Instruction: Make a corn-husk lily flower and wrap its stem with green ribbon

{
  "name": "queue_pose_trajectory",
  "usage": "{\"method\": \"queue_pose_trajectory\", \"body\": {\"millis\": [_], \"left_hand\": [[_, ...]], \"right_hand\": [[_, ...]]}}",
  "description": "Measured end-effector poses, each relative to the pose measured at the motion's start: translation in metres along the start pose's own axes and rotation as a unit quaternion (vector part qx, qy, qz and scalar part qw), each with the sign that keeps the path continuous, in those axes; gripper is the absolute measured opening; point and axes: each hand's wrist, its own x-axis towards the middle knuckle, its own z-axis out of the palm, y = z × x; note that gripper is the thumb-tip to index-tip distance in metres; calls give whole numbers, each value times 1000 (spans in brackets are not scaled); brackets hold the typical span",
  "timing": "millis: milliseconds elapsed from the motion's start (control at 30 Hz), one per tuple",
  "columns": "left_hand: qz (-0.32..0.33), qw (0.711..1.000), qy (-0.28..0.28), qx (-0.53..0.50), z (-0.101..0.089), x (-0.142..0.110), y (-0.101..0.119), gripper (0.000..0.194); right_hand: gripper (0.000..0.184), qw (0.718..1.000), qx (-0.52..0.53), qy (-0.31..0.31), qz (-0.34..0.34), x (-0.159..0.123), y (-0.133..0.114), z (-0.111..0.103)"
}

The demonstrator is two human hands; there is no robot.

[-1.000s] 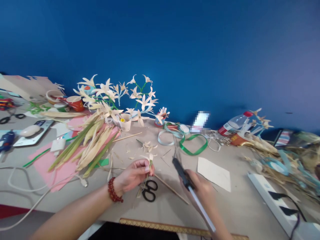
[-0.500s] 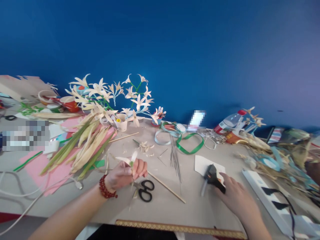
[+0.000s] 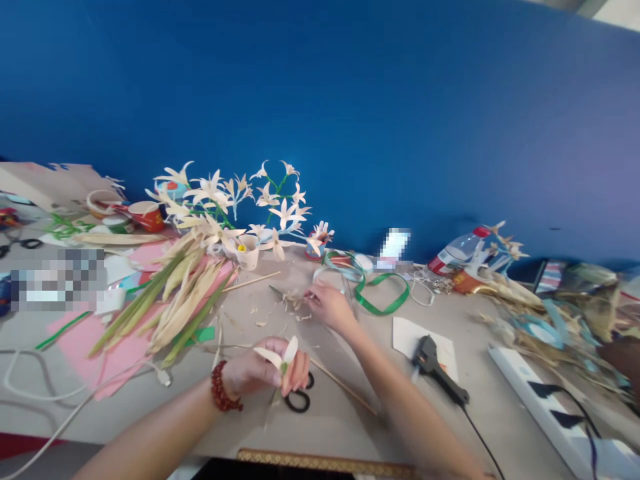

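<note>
My left hand point(image 3: 287, 370), with a red bead bracelet at the wrist, is closed on a small flower point(image 3: 284, 359) with pale husk-like petals and a green centre. Black-handled scissors point(image 3: 299, 401) lie partly hidden beneath this hand. My right hand point(image 3: 327, 305) is at a small pile of loose pale petals point(image 3: 291, 300) in mid-table, fingers drawn together; what they grip, if anything, is too small to make out. A black glue gun point(image 3: 435, 367) lies on a white sheet point(image 3: 403, 333) to the right, partly off it, its cord running toward the front edge.
Dried corn husks point(image 3: 180, 313) lie on pink paper point(image 3: 70, 340) at left. Finished pale flowers point(image 3: 215, 193) stand behind, near a white cup point(image 3: 247, 257). Green ribbon point(image 3: 383, 307), a thin stick point(image 3: 345, 387), a plastic bottle point(image 3: 457, 250) and a power strip point(image 3: 530, 393) are around.
My right hand has let go of the glue gun and moved left to the loose petals. My left hand still holds the flower, now slightly lower and further right in view.
</note>
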Motion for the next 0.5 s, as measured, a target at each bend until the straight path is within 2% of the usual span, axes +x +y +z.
{"method": "queue_pose_trajectory", "body": {"millis": [100,200,333,400,500], "left_hand": [[-24,999,-23,1,1,0,-1,26],[-46,999,-26,0,1,-2,-2,27],[-29,999,-13,-8,2,-2,-3,26],[-6,1000,22,-13,1,-1,-3,24],[48,991,115,-46,-2,2,-4,17]], "right_hand": [[17,999,-12,-20,-25,17,2,13],[12,999,-26,-28,-30,23,2,20],[12,999,-30,-9,-24,21,1,19],[12,1000,-27,13,-9,15,-1,12],[13,999,-17,42,13,-2,-8,-5]]}}
